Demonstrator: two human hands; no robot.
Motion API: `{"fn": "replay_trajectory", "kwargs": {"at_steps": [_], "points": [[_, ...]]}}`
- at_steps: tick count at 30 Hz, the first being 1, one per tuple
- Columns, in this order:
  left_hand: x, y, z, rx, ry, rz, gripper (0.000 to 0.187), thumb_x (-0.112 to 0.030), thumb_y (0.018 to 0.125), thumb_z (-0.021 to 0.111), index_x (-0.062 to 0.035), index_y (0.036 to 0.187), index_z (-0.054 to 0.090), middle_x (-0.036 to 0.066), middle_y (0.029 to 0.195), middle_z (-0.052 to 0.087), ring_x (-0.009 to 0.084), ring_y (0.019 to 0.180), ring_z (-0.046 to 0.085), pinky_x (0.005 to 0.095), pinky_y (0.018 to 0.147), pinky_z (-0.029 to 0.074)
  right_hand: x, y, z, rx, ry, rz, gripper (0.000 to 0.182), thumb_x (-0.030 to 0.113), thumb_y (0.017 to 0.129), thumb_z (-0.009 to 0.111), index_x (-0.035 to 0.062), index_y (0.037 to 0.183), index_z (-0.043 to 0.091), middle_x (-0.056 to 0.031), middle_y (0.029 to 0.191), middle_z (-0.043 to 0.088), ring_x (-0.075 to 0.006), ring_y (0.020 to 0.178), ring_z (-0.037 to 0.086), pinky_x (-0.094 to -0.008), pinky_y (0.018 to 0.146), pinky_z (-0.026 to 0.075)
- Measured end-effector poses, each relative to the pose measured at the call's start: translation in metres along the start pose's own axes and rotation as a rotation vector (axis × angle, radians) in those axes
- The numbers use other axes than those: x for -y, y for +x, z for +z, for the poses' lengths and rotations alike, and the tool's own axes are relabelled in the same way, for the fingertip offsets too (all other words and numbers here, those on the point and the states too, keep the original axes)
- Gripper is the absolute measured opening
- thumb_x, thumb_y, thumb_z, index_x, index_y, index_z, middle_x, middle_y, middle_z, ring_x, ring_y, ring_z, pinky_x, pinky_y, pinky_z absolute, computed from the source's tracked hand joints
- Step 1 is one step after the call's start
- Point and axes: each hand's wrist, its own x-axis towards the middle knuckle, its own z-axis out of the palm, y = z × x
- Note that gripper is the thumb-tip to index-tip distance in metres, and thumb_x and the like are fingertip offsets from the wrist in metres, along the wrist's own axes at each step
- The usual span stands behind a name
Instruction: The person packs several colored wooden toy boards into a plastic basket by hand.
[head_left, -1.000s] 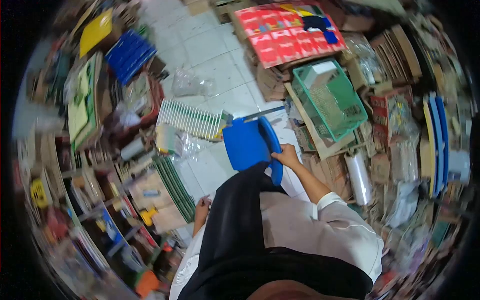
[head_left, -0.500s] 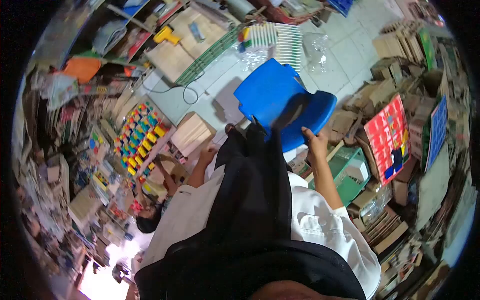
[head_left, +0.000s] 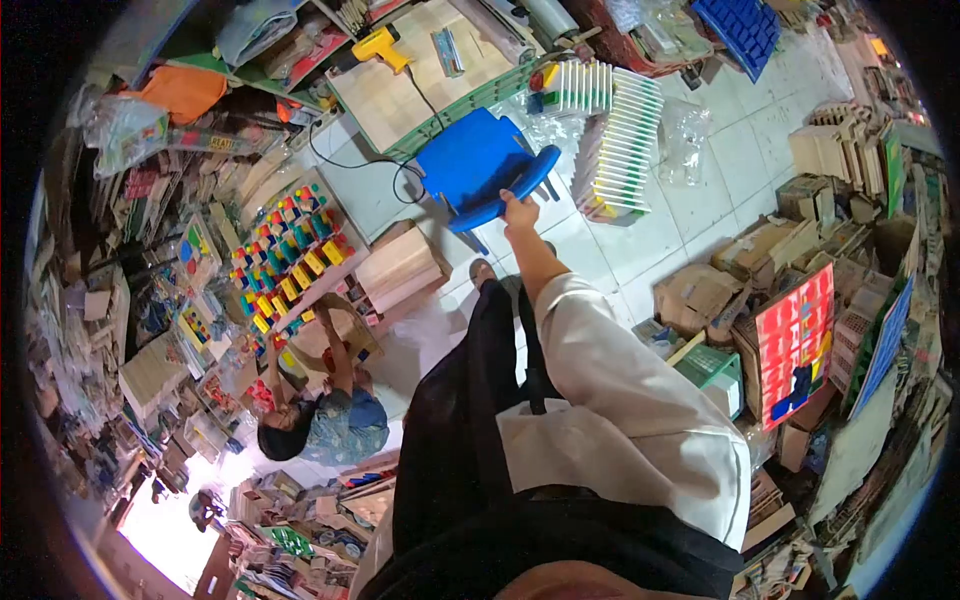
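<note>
The right hand (head_left: 519, 213) grips the backrest (head_left: 543, 170) of a blue plastic chair (head_left: 478, 140), the seat (head_left: 455, 155) lying forward-left beyond it (left hand out of view).

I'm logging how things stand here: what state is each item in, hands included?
Chair: held by its backrest; lifted or standing, unclear.
Right hand: closed on the backrest.
Left hand: out of view.
Yellow tool: lying down; on or off, unclear.
Cord: loosely looped.
Coloured blocks: set in rows.
Clear bag: lying on the floor, crumpled.
</note>
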Motion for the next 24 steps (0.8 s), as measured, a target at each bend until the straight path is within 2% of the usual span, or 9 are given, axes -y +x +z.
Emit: {"fn": "replay_trajectory", "kwargs": {"at_steps": [5,8,10,11,12,16,21,23,24], "points": [[-0.015,0.036,-0.016,0.06,0.031,-0.011,0.029,-0.02,0.088,0.059,-0.0062,0.113,0.058,0.004,0.095,0.061,0.0155,0.09,0.059,0.0269,0.077,0.047,-0.049,0.022,-0.006,-0.044,-0.047,0.129,0.022,0.012,0.079,0.07,-0.0013,0.093,0.059,-0.0104,0.085,0.064,-0.0208,0.064,0.063,-0.0351,0.054,0.055],[-0.041,0.043,-0.013,0.145,0.058,-0.013,0.029,-0.02,0.088,0.059,-0.0062,0.113,0.058,0.004,0.094,0.061,0.0154,0.09,0.059,0.027,0.077,0.047,-0.065,0.035,-0.039,0.036,-0.181,0.362,0.025,0.019,0.074,0.074,0.0042,0.09,0.062,-0.0095,0.075,0.063,-0.0244,0.064,0.062,-0.0399,0.052,0.051],[-0.079,0.075,0.001,0.255,0.094,0.039,0.029,-0.02,0.088,0.059,-0.0062,0.113,0.058,0.004,0.094,0.061,0.0154,0.091,0.059,0.0271,0.077,0.047,-0.104,0.08,-0.095,0.91,-1.274,-0.399,0.025,0.026,0.065,0.076,0.0107,0.081,0.064,-0.0099,0.074,0.063,-0.0292,0.069,0.061,-0.0442,0.058,0.049],[-0.112,0.095,0.022,0.336,0.117,0.077,0.029,-0.02,0.088,0.059,-0.0062,0.113,0.058,0.004,0.094,0.061,0.0154,0.091,0.059,0.0271,0.077,0.047,-0.097,0.08,-0.109,0.953,-1.669,-0.939,0.023,0.031,0.059,0.074,0.0149,0.074,0.066,-0.0089,0.074,0.064,-0.031,0.075,0.061,-0.0446,0.068,0.049],[-0.144,0.116,0.048,0.431,0.143,0.122,0.029,-0.02,0.088,0.059,-0.0062,0.113,0.058,0.004,0.094,0.061,0.0154,0.091,0.059,0.0272,0.077,0.047,-0.1,0.067,-0.123,0.53,-1.531,-0.593,0.018,0.03,0.065,0.072,0.0152,0.074,0.067,-0.0085,0.07,0.064,-0.0302,0.073,0.062,-0.0432,0.067,0.049],[-0.251,0.177,0.177,0.806,0.293,0.299,0.028,-0.02,0.088,0.058,-0.0063,0.113,0.058,0.004,0.094,0.061,0.0154,0.091,0.059,0.0274,0.077,0.047,0.044,-0.03,-0.241,0.037,-0.669,-0.038,0.019,0.024,0.074,0.065,0.0122,0.089,0.067,-0.0086,0.072,0.066,-0.0191,0.069,0.062,-0.0351,0.062,0.049],[-0.334,0.173,0.3,0.999,0.419,0.421,0.028,-0.02,0.089,0.058,-0.0064,0.113,0.058,0.003,0.094,0.061,0.0153,0.092,0.058,0.0276,0.077,0.047,0.137,-0.036,-0.477,-0.782,-0.477,-0.709,0.011,0.005,0.077,0.055,0.003,0.081,0.065,-0.0113,0.072,0.065,-0.0188,0.068,0.062,-0.0335,0.064,0.048],[-0.352,0.165,0.356,1.049,0.457,0.445,0.028,-0.02,0.089,0.058,-0.0064,0.113,0.058,0.003,0.094,0.061,0.0153,0.092,0.058,0.0277,0.077,0.047,0.209,-0.073,-0.574,-0.973,-0.41,-0.811,0.013,0.013,0.078,0.059,0.0028,0.084,0.065,-0.0177,0.076,0.064,-0.0296,0.072,0.063,-0.0376,0.066,0.048],[-0.358,0.157,0.384,1.072,0.473,0.451,0.028,-0.02,0.089,0.058,-0.0064,0.113,0.058,0.003,0.094,0.061,0.0153,0.092,0.058,0.0277,0.077,0.047,0.232,-0.075,-0.619,-1.185,-0.453,-0.622,0.018,0.016,0.076,0.061,0.0034,0.087,0.065,-0.0194,0.078,0.063,-0.0333,0.075,0.063,-0.0383,0.067,0.048]]}}
